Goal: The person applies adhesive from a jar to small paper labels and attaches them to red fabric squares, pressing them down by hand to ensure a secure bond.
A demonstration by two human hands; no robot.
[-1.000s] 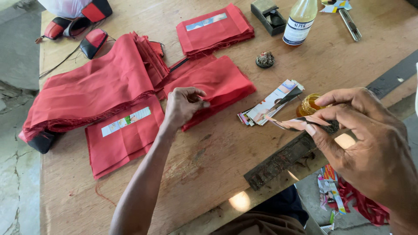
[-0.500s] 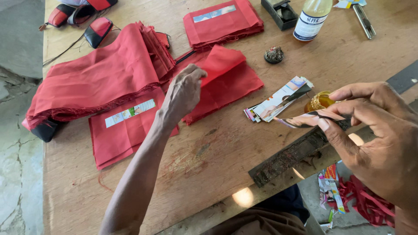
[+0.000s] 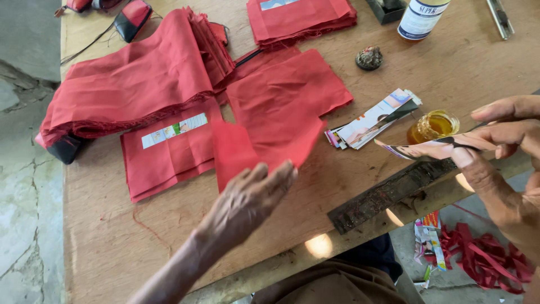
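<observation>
My left hand (image 3: 247,197) holds a single red cloth piece (image 3: 253,147) by its near edge, lifted off the flat stack of red cloth pieces (image 3: 292,84) in the middle of the wooden table (image 3: 112,242). My right hand (image 3: 506,163) pinches a printed paper strip (image 3: 433,147) at the table's right edge, just in front of a small open jar of amber liquid (image 3: 433,125). A fan of similar paper strips (image 3: 374,118) lies between the jar and the cloth stack.
A big folded pile of red cloth (image 3: 135,79) lies left, with a labelled red stack (image 3: 169,152) below it and another (image 3: 304,17) at the back. A bottle (image 3: 422,17), a dark round lump (image 3: 369,57) and a dark bar (image 3: 388,194) are nearby. Red ribbons (image 3: 484,259) lie on the floor.
My left hand has picked one red piece off the stack and pulled it toward me. My right hand has kept the paper strip by the jar.
</observation>
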